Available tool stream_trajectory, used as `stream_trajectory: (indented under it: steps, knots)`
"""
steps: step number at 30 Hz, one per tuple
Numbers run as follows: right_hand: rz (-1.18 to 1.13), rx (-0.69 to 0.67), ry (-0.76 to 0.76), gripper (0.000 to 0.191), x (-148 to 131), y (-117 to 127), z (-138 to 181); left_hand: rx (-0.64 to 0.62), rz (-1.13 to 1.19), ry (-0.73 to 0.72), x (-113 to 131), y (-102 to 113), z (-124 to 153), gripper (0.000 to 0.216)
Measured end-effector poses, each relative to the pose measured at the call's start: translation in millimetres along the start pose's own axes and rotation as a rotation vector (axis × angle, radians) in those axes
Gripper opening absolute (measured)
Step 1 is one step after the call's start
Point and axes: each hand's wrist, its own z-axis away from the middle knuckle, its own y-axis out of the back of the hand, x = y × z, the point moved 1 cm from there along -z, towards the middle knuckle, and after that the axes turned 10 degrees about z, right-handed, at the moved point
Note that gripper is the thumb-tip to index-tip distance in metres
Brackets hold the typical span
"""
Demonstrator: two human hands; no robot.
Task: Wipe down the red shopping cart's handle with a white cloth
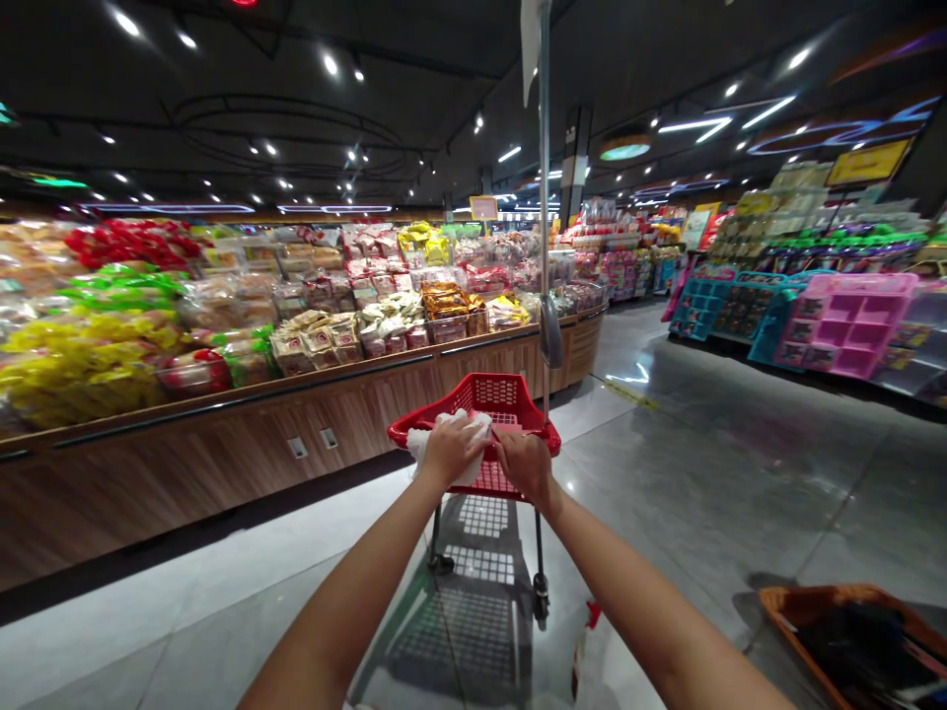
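Observation:
In front of me stands a red plastic shopping cart (495, 390) on dark legs with casters. A crumpled white cloth (473, 426) lies over the left part of its handle. My left hand (450, 449) presses on this cloth, its fingers closed over it at the handle. Just to the right, my right hand (525, 459) wraps round the bare red handle. A tall metal pole (546, 177) rises at the cart's right side, with a white piece near its top.
A long wood-panelled display counter (355, 414) heaped with packaged snacks runs along the left. Pink and blue racks (843, 325) stand at right. An orange basket (806, 597) with dark contents sits on the floor at lower right. Grey tiled floor (710, 473) stretches ahead on the right.

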Motion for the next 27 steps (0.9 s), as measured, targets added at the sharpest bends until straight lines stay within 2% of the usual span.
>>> stream_trajectory:
  steps: [4, 7, 10, 14, 17, 19, 20, 24, 27]
  knots:
    - [-0.027, 0.015, -0.029, 0.041, 12, 0, 4, 0.007, -0.008, 0.059, -45, 10, 20, 0.046]
    - [-0.085, 0.028, -0.047, 0.039, 27, -1, 5, -0.055, -0.019, 0.093, -75, 22, 32, 0.046]
    - [-0.172, 0.03, 0.002, 0.038, 50, -2, 2, -0.092, 0.026, 0.079, -86, 27, 35, 0.04]
    - [-0.223, 0.009, 0.137, 0.039, 82, -4, -6, 0.017, 0.031, 0.118, -67, 16, 30, 0.037]
    - [-0.167, 0.068, 0.068, 0.038, 91, -3, -10, 0.107, -0.006, 0.177, -41, 2, 28, 0.041]
    - [-0.148, 0.137, 0.002, 0.036, 80, 1, -12, 0.123, -0.026, 0.187, -23, -6, 28, 0.043]
    - [-0.164, 0.156, 0.014, 0.036, 69, 3, -12, 0.127, -0.034, 0.185, -15, -8, 27, 0.044]
    - [-0.375, 0.119, 0.176, 0.033, 15, 8, -9, 0.137, -0.03, 0.161, 16, -14, 30, 0.033]
    - [-0.498, 0.165, 0.108, 0.036, -4, 5, 0, 0.164, 0.041, 0.089, 34, -13, 41, 0.023]
